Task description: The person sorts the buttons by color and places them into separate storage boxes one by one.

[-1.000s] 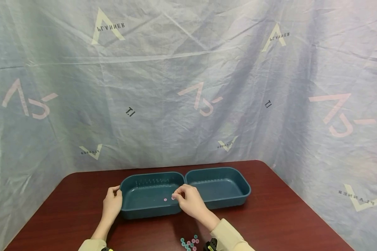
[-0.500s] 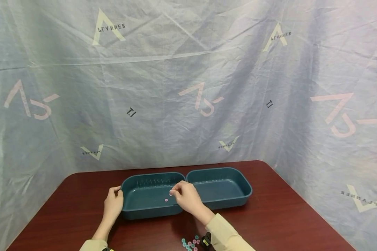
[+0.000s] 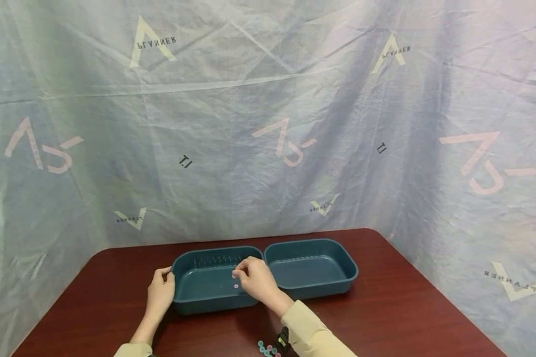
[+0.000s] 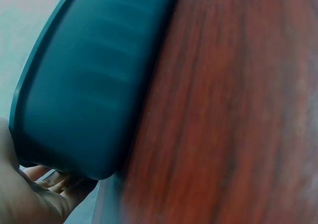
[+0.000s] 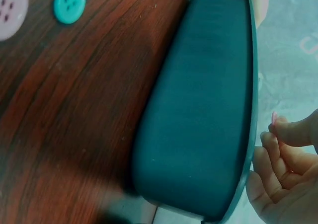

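My left hand (image 3: 161, 291) holds the left end of a dark teal tray (image 3: 214, 302); the left wrist view shows its thumb by the rim and fingers around the end wall. Above the inside of this tray, my right hand (image 3: 256, 280) pinches a pink button (image 5: 274, 117) between thumb and fingertips. Another pink button (image 3: 236, 286) lies on the tray floor, just below the pinched one. In the right wrist view the hand (image 5: 285, 177) is beyond the tray's near rim.
A second teal tray (image 3: 312, 270) stands against the first one's right end. Several teal and pink buttons (image 3: 266, 352) lie on the red-brown table (image 3: 205, 337) near its front, partly hidden by the right wrist strap (image 3: 282, 338). Grey printed cloth (image 3: 232, 198) hangs behind.
My right hand has moved left over the tray, carrying the pinched pink button with it. The left hand keeps its hold on the tray's end.
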The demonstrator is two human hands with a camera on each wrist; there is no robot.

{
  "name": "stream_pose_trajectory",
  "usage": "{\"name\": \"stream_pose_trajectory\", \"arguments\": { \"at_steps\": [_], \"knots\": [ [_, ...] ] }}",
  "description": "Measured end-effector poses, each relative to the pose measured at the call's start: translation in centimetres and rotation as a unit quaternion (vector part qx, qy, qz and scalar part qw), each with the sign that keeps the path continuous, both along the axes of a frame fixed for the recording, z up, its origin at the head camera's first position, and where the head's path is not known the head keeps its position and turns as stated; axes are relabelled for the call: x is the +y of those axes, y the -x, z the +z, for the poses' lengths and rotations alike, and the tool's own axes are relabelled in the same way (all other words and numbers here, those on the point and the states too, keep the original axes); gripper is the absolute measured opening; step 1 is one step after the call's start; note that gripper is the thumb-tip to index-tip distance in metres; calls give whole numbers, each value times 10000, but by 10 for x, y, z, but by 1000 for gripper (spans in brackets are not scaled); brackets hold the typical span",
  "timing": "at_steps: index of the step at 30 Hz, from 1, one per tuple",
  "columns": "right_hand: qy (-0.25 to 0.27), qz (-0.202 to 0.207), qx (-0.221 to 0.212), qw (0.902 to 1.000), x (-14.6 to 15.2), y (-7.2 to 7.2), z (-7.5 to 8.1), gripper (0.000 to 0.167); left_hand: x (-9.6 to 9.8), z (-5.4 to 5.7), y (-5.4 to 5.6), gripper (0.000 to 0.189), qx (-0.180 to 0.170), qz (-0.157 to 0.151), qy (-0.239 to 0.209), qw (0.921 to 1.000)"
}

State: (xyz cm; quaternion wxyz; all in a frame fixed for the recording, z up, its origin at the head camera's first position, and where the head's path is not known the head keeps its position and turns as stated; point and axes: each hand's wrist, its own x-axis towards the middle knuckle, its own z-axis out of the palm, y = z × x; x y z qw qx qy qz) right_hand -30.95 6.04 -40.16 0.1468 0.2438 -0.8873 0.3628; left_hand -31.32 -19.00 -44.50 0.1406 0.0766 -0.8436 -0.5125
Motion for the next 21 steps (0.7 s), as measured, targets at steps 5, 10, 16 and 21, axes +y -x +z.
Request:
{"name": "stream_pose_trajectory", "arguments": {
  "at_steps": [5, 10, 16, 21],
  "knots": [
    [-48, -6, 5, 10000, -4, 2, -3, 13, 0, -1, 1, 45, 29, 50, -5, 10000],
    [-55, 0, -99, 9999, -9, 5, -5, 14, 0, -2, 2, 45, 44, 40, -39, 10000],
    [-85, -41, -202, 9998, -13, 7, -7, 13, 0, -3, 1, 46, 64, 44, -55, 10000],
    [-125, -104, -194, 9997, -15, 10, -9, 14, 2, -2, -1, 45, 100, 52, -32, 9999]
  ]
}}
